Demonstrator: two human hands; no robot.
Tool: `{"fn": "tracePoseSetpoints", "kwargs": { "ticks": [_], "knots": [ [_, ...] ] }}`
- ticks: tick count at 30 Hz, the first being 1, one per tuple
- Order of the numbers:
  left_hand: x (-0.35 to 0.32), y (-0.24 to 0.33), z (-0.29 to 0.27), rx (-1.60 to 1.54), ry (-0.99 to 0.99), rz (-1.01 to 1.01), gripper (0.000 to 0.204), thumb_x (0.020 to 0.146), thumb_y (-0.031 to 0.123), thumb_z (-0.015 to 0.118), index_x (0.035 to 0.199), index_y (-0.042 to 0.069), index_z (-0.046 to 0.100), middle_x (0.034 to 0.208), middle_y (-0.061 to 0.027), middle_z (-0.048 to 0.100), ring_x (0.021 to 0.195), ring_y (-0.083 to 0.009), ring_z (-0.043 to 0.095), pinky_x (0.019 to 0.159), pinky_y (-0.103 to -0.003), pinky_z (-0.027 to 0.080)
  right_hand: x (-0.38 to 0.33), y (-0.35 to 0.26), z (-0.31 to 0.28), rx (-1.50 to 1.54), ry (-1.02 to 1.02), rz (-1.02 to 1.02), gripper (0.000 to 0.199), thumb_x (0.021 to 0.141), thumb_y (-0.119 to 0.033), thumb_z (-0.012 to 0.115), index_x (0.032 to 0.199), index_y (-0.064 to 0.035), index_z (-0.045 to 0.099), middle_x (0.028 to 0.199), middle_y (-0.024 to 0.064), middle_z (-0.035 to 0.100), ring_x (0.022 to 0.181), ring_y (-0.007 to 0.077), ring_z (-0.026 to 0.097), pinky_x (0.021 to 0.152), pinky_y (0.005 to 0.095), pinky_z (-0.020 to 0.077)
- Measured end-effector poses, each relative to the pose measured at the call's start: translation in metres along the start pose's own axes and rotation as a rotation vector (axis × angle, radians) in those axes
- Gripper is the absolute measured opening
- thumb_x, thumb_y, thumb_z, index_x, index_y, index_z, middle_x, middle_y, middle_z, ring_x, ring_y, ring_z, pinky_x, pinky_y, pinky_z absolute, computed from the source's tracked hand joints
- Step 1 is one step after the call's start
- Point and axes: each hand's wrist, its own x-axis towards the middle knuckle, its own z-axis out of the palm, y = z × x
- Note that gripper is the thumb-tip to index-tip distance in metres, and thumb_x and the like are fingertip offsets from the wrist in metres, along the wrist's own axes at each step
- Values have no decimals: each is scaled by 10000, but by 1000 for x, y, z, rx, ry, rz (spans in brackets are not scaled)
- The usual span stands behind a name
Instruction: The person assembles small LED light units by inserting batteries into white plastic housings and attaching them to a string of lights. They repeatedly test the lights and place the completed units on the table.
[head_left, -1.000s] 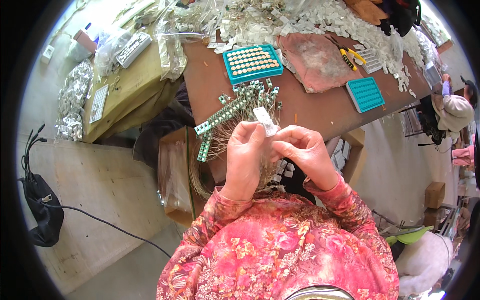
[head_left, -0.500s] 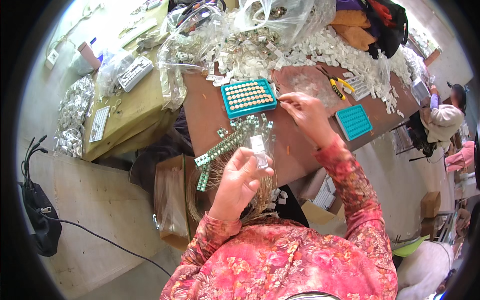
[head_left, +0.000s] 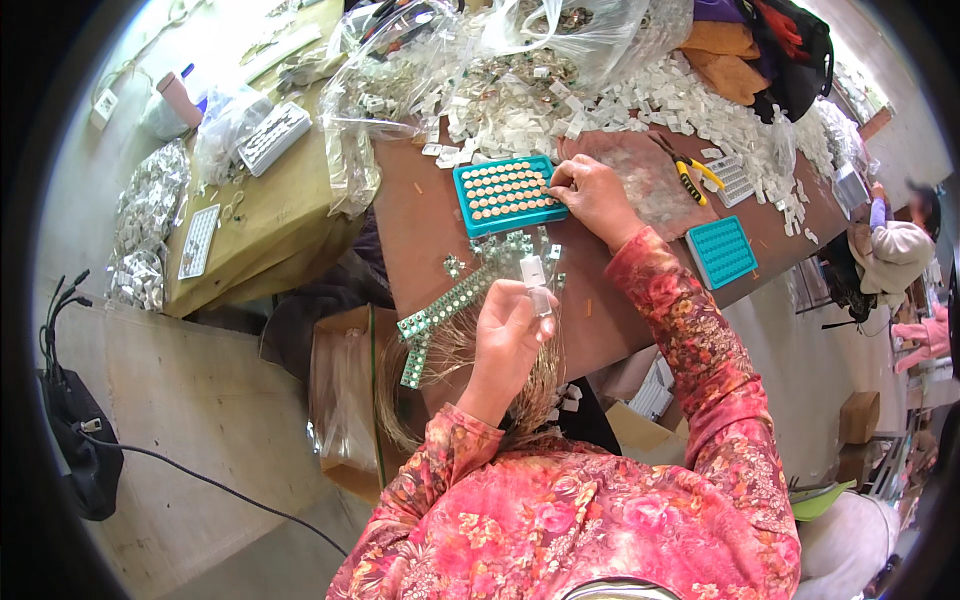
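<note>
Between the thumb and fingers of my left hand (head_left: 512, 335) is a small white-and-clear plastic case (head_left: 532, 270), held above the near part of the brown table. My right hand (head_left: 598, 200) is pinched at the right edge of a teal tray (head_left: 510, 225) filled with rows of small round pale discs (head_left: 505, 190). Whatever its fingertips hold is hidden or too small to make out. Just nearer than the tray lie strips of small green circuit boards (head_left: 450, 302), with a bundle of thin wires (head_left: 450, 350) trailing off the table's near edge.
Many small white plastic pieces (head_left: 640, 105) are heaped along the back under clear bags. Yellow-handled pliers (head_left: 692, 185) and a second teal tray (head_left: 721, 252) lie to the right. An open cardboard box (head_left: 345, 400) stands below left. A person (head_left: 890, 245) sits at far right.
My right hand has moved left, from beside the tray to its right edge. My left hand has shifted slightly right and up with the plastic case; the whole view has also shifted a little.
</note>
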Motion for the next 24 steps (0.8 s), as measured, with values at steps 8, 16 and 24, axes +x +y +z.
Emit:
{"fn": "tracePoseSetpoints", "kwargs": {
  "ticks": [8, 16, 24],
  "knots": [
    [2, 0, -2, -61, 9, 1, 141, 959, 109, 543, 1090, 79, 498, 1023, -157, 609, 749, -169, 569, 699, -249, 498, -6, -5, -20, 146, -20, 74, 114, 768, -67, 681, 862, -5, 669, 834, 148, 664, 728, 276, 652, 674, 353, 514],
    [2, 1, -1, -66, 0, 13, 149, 962, 111, 546, 1090, 61, 488, 1005, -144, 601, 770, -147, 554, 698, -238, 490, -9, -3, -9, -80, -41, -134, 102, 747, -60, 702, 840, -26, 680, 792, 120, 634, 731, 275, 635, 669, 358, 503],
    [3, 1, 1, -5, -15, 18, 150, 956, 131, 565, 1074, 73, 492, 989, -101, 619, 816, -121, 577, 697, -235, 487, -60, -76, -54, 507, -97, 151, 91, 766, -30, 703, 847, 7, 683, 772, 51, 656, 710, 84, 610, 622, 248, 492]
  ]
}}
